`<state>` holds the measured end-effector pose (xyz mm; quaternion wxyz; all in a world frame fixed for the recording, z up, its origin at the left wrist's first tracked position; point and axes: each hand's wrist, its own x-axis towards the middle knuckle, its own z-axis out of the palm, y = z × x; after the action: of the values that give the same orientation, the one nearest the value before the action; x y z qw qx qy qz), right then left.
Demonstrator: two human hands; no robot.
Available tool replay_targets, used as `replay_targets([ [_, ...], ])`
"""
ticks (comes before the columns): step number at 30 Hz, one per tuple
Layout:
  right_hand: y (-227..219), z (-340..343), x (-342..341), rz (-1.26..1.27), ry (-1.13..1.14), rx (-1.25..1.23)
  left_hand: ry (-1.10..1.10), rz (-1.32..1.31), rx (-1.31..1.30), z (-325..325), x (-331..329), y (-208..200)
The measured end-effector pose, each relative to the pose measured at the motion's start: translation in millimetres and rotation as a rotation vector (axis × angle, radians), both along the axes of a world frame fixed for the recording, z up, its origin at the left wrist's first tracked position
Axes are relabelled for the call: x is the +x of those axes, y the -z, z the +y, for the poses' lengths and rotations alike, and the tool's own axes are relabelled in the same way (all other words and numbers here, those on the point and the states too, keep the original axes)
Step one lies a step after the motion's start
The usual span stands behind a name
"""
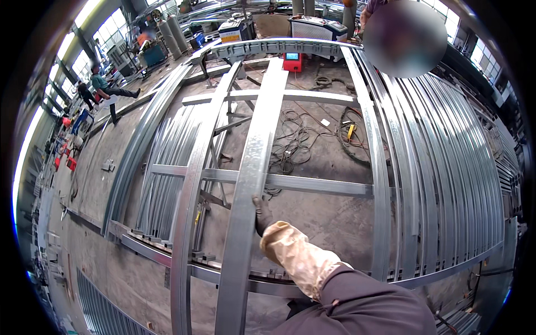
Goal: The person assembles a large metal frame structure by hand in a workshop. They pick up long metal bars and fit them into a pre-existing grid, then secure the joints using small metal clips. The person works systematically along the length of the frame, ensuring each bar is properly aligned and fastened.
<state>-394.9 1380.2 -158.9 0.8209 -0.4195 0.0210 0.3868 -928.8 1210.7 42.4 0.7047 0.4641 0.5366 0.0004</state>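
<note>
My right hand [262,215], in a dark glove, grips the right edge of a long galvanized steel tube [251,151]. Its fingertips show at the edge, and part of the hand is hidden by the tube's side and the tan cuff [296,251]. The tube runs from near me to the far end, lying over a crossbar [318,183]. Just left of it, a second long tube [192,184] runs roughly alongside. Another crossbar [318,97] spans farther off. My left hand is out of view.
Rows of steel tubes [446,178] lie on the right, with more tubes [173,162] at left. Coiled cables [290,145] rest on the floor beyond the near crossbar. A red box with a screen [292,62] stands at the far end. Other people [106,86] are at far left and far right.
</note>
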Motion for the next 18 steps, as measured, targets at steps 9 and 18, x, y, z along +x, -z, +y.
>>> replay_targets([
  [9, 59.5, 81.8, 21.7, -0.314, -0.097, -0.139, 0.184, 0.08, 0.07, 57.9, -24.3, 22.7],
  [18, -70.7, 76.7, -50.5, -0.245, -0.155, -0.221, 0.287, 0.533, 0.764, -23.2, 5.1, -60.1],
])
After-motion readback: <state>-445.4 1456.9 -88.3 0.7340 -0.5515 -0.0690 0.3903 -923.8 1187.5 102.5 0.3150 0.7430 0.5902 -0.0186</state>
